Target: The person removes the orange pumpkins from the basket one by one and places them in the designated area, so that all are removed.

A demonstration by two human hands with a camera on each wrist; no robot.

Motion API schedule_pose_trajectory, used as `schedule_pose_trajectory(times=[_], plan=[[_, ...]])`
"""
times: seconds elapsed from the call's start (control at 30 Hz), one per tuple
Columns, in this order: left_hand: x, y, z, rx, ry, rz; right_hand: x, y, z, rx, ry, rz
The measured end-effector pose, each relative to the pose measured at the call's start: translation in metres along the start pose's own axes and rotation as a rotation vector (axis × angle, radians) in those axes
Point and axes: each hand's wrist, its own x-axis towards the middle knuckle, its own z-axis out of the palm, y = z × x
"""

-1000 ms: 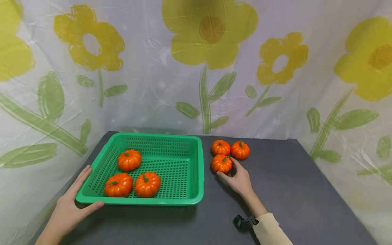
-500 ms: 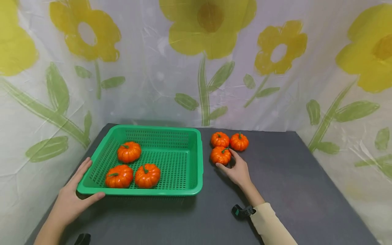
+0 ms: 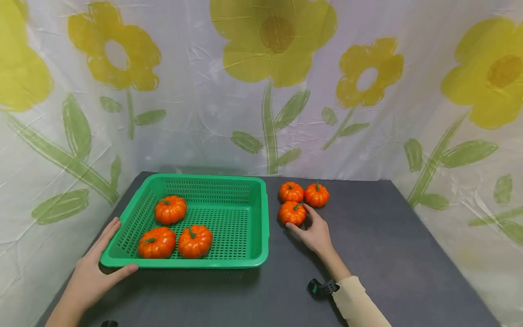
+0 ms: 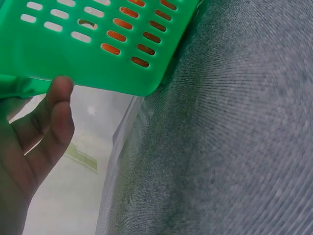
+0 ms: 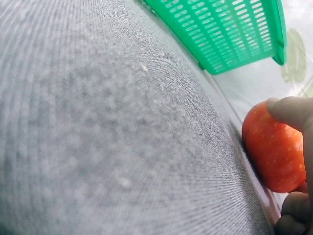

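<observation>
Only the head view shifts slightly since the earlier frame. Left hand (image 3: 89, 271) rests spread, unclenched, against the near-left corner of the green basket (image 3: 184, 263). Inside lie three pumpkins (image 3: 195, 241). Rightward, on the desk (image 3: 388, 254), the nearest pumpkin of three (image 3: 289, 214) is gripped by the right hand (image 3: 318, 234).
</observation>
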Motion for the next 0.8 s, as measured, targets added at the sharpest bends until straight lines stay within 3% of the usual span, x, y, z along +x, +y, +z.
schedule_pose_trajectory(times=[0.37,0.8], plan=[[-0.0003,-0.0026,0.0014,0.005,0.000,-0.003,-0.0026,-0.0005,-0.0018,0.044,0.020,-0.002],[0.0003,-0.0020,0.0007,-0.012,0.008,0.018,0.0022,-0.0101,-0.0075,0.051,0.086,-0.062]])
